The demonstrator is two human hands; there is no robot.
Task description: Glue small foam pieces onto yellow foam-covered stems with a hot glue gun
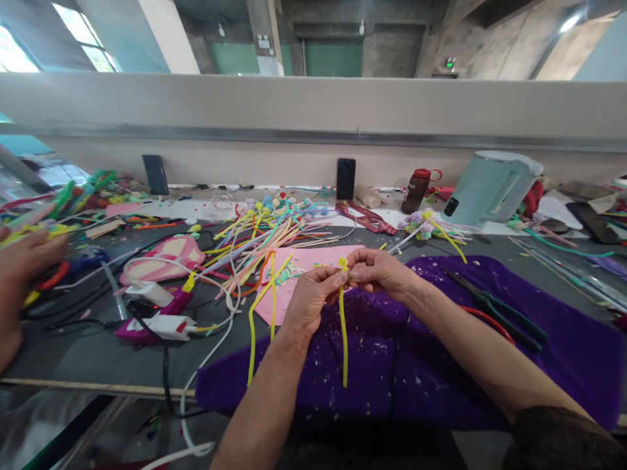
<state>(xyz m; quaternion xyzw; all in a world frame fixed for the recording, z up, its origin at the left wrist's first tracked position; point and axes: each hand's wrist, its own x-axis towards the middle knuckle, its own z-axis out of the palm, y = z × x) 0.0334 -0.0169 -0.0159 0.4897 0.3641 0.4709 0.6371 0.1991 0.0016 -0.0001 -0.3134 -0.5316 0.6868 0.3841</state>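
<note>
Both of my hands meet over the purple cloth. My left hand and my right hand pinch a yellow pipe cleaner between thumbs and fingertips. Its top end is bunched into a small knot above the fingers, while a straight length hangs down below them. The exact spot where the fingertips grip is partly hidden. Behind my left hand lies a pink sheet scattered with small clippings. More yellow pipe cleaners lie across its left edge.
Green-handled pliers rest on the cloth at right. A magenta power strip with cables sits left. Colourful pipe cleaners lie behind, near a phone, a bottle and a kettle. Another person's hand is at far left.
</note>
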